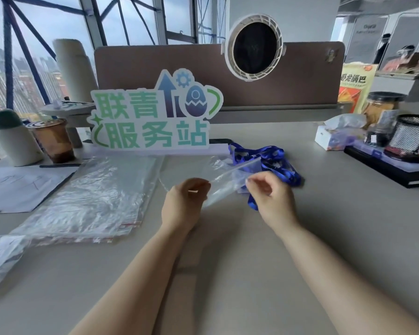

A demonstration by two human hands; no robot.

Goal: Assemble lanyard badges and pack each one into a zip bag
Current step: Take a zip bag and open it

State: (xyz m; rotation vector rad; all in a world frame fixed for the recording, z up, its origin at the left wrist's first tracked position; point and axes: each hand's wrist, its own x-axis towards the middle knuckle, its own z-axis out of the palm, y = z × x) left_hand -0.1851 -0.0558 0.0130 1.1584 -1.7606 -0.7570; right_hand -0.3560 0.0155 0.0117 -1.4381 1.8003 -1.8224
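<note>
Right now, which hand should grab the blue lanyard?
Probably the right hand: the blue lanyard lies right beside it, while the left hand, farther off, pinches the zip bag and could hold it.

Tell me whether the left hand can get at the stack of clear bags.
Probably yes: the stack of clear bags lies beside the left hand with bare table between, though that hand pinches a zip bag.

left hand (184,204) pinches zip bag (224,187) | right hand (271,197) pinches it too | blue lanyard (276,163) just behind
</note>
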